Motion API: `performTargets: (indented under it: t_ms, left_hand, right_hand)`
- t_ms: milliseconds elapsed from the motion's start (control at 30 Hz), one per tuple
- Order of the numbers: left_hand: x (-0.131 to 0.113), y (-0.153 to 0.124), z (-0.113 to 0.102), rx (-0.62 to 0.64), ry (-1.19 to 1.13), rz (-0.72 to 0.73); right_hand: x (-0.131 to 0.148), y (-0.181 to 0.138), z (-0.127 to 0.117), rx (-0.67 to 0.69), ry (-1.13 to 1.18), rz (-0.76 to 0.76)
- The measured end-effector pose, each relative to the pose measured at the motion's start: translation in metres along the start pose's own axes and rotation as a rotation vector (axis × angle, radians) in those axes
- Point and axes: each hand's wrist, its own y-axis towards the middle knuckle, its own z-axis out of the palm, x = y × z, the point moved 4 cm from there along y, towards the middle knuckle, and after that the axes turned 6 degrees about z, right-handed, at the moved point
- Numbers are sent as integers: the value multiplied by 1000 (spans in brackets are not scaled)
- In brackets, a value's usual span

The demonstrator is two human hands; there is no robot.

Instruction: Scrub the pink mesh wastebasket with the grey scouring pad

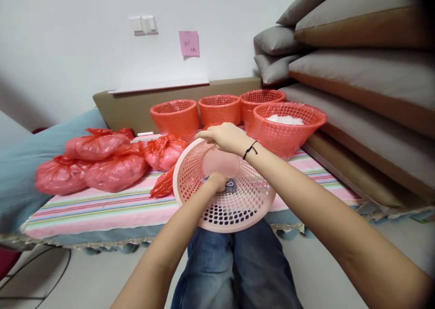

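Note:
A pale pink perforated basket (238, 205) is tilted toward me above my knees. My right hand (224, 137) grips its far rim, fingers curled over the edge. My left hand (217, 181) reaches inside the basket, fingers closed on a small dark grey-blue item (232, 185) lying at the bottom. Just behind the basket sits an orange-red basket (288, 134) holding something white (284, 119).
Three more orange-red baskets (219, 110) stand in a row at the back of the striped mat (112, 205). Several filled red plastic bags (102, 161) lie at left. Stacked grey sofa cushions (360, 69) rise at right. My jeans-clad legs (234, 263) are below.

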Motion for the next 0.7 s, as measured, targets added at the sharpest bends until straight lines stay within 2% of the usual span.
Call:
performTargets:
  t_ms: [100,167,433,700]
  left_hand:
    - [-6,-12,5,163,53,51]
    - [-14,-26,2,199,77,89]
    - [-56,-98,-17,232,163,178]
    - [-87,-143,-34,217,101,170]
  right_hand:
    - [-1,0,1,-9,6,-9]
    - [-2,-1,0,-9,5,-9]
    - [0,-1,-1,0,15,-15]
    - [-7,1,-2,22,79,29]
